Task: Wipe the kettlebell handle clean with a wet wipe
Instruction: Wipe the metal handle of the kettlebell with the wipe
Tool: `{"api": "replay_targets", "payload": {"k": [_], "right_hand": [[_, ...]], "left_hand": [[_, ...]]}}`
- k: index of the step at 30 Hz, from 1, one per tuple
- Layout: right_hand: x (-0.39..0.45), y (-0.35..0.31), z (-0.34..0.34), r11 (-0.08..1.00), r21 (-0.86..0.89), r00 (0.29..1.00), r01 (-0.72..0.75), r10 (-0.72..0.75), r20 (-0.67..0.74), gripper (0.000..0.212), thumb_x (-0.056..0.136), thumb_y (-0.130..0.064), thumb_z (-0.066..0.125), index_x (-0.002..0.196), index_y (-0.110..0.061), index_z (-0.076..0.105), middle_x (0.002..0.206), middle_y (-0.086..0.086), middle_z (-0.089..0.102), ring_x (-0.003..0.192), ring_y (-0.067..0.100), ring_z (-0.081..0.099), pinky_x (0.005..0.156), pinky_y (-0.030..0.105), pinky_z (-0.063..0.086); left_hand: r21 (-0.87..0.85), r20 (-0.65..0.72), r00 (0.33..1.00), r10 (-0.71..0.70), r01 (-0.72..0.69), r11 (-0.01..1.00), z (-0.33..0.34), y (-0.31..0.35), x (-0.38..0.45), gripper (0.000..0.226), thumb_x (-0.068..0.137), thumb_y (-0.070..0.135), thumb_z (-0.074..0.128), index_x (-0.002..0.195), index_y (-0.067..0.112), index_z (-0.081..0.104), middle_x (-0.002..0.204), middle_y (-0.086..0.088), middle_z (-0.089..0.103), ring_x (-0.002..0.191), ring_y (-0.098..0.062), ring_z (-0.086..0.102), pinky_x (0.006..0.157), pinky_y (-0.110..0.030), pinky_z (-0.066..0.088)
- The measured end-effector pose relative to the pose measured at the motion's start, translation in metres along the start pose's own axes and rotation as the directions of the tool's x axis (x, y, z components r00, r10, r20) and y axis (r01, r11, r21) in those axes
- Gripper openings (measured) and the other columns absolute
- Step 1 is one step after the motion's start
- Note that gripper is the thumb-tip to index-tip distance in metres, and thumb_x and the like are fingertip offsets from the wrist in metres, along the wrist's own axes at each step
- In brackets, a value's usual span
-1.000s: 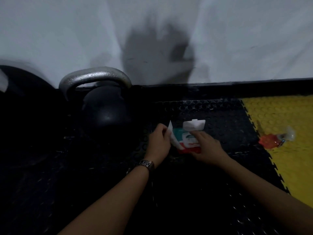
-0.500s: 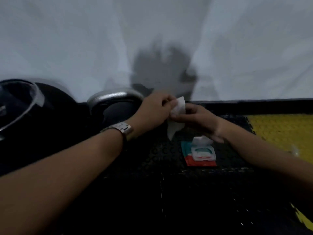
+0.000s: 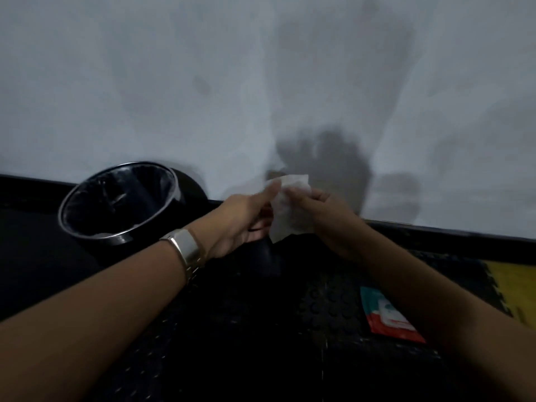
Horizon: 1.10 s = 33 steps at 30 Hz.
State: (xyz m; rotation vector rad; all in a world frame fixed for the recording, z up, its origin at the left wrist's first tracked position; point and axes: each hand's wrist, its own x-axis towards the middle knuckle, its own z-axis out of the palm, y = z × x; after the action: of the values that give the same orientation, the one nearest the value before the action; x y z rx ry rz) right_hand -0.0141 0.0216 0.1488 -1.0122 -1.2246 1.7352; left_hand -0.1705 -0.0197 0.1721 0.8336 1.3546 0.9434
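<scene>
Between both hands (image 3: 240, 219), wipe (image 3: 290, 210) (upright).

White wet wipe (image 3: 285, 210) — crumpled, raised — kettlebell hidden.

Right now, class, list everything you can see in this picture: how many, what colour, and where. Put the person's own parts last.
wet wipe: one, white, held up between both hands in front of the wall.
kettlebell: one, black, mostly hidden below the hands; handle not visible.
wipe packet: one, red and teal with a white lid, on the black mat under the right forearm.
bin: one, black with a shiny rim and a clear liner, at left by the wall.
floor mat: black studded tiles, yellow tile at far right.
wall: white, behind everything.
watch: one, silver, left wrist.
left hand: pinches the wipe.
right hand: pinches the wipe.
</scene>
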Motion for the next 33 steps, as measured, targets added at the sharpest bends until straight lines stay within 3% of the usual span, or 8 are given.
{"api": "replay_targets", "payload": {"k": [3,7,11,15,20,24,28,33], "right_hand": [[0.001,0.011,0.004,1.000,-0.004,0.998,0.018,-0.018,0.060,0.020,0.089,-0.010,0.060,0.106,-0.001,0.066,0.092,0.011,0.071,0.074,0.015,0.067,0.066,0.026,0.057],[0.002,0.011,0.003,0.999,-0.021,0.997,0.037,-0.035,0.068,0.024,0.085,-0.005,0.064,0.109,-0.001,0.066,0.105,0.016,0.070,0.089,0.023,0.066,0.085,0.038,0.055],[0.000,0.011,0.006,1.000,0.011,0.995,-0.027,0.026,0.092,0.026,0.087,-0.008,0.061,0.113,-0.003,0.063,0.107,0.019,0.068,0.088,0.026,0.067,0.077,0.039,0.059],[0.001,0.009,0.010,0.996,0.069,0.996,0.063,-0.059,-0.064,0.019,0.085,-0.005,0.065,0.103,-0.010,0.060,0.098,0.021,0.069,0.086,0.030,0.066,0.083,0.046,0.055],[0.001,0.010,0.013,0.996,0.004,0.973,0.084,-0.081,-0.215,0.027,0.080,-0.008,0.070,0.086,-0.023,0.049,0.076,0.014,0.061,0.061,0.022,0.058,0.059,0.035,0.051],[0.004,0.009,0.013,0.995,0.012,0.978,0.103,-0.099,-0.185,0.019,0.085,-0.005,0.065,0.080,-0.021,0.056,0.076,0.011,0.061,0.064,0.020,0.058,0.059,0.031,0.050],[0.005,0.006,0.004,0.997,-0.006,0.995,0.077,-0.077,-0.066,0.023,0.082,-0.007,0.069,0.104,-0.014,0.069,0.099,0.014,0.070,0.087,0.021,0.066,0.084,0.035,0.055],[0.003,0.005,-0.002,0.972,-0.207,0.992,0.108,-0.119,-0.043,0.048,0.068,0.000,0.079,0.113,-0.012,0.067,0.102,0.009,0.072,0.088,0.014,0.069,0.082,0.024,0.056]], "left_hand": [[-0.005,0.000,0.999,-0.039,0.039,0.999,-0.014,-0.005,-0.001,0.010,0.093,0.031,0.062,0.090,0.022,0.063,0.098,-0.002,0.067,0.087,-0.011,0.063,0.088,-0.027,0.055],[-0.086,-0.114,0.993,0.024,-0.033,0.996,-0.023,-0.008,0.003,0.020,0.096,0.019,0.059,0.077,0.021,0.053,0.094,-0.008,0.066,0.084,-0.018,0.066,0.081,-0.030,0.058],[-0.049,-0.140,0.984,0.107,-0.115,0.992,-0.020,-0.012,0.001,0.002,0.095,0.016,0.059,0.094,0.016,0.059,0.090,-0.007,0.068,0.074,-0.015,0.067,0.067,-0.026,0.058],[-0.084,-0.152,0.964,0.217,-0.231,0.969,-0.013,-0.012,0.001,0.028,0.092,0.009,0.062,0.119,0.012,0.054,0.077,-0.009,0.068,0.063,-0.016,0.065,0.058,-0.029,0.057],[0.126,-0.236,0.905,0.355,-0.333,0.934,-0.013,-0.013,0.004,0.022,0.093,0.016,0.063,0.108,0.019,0.047,0.063,-0.010,0.054,0.052,-0.020,0.051,0.050,-0.030,0.045],[0.084,-0.207,0.919,0.335,-0.324,0.942,-0.006,-0.010,0.008,0.017,0.093,0.009,0.062,0.109,0.004,0.064,0.085,-0.018,0.067,0.073,-0.022,0.061,0.067,-0.031,0.052],[0.080,-0.141,0.950,0.279,-0.270,0.959,-0.012,-0.009,0.010,0.045,0.080,0.003,0.075,0.123,0.006,0.062,0.108,-0.019,0.069,0.095,-0.025,0.067,0.090,-0.032,0.055],[0.375,-0.154,0.891,0.426,-0.346,0.860,-0.015,-0.008,0.012,0.044,0.077,0.000,0.077,0.118,0.012,0.067,0.090,-0.007,0.071,0.081,-0.014,0.066,0.076,-0.018,0.056]]}}
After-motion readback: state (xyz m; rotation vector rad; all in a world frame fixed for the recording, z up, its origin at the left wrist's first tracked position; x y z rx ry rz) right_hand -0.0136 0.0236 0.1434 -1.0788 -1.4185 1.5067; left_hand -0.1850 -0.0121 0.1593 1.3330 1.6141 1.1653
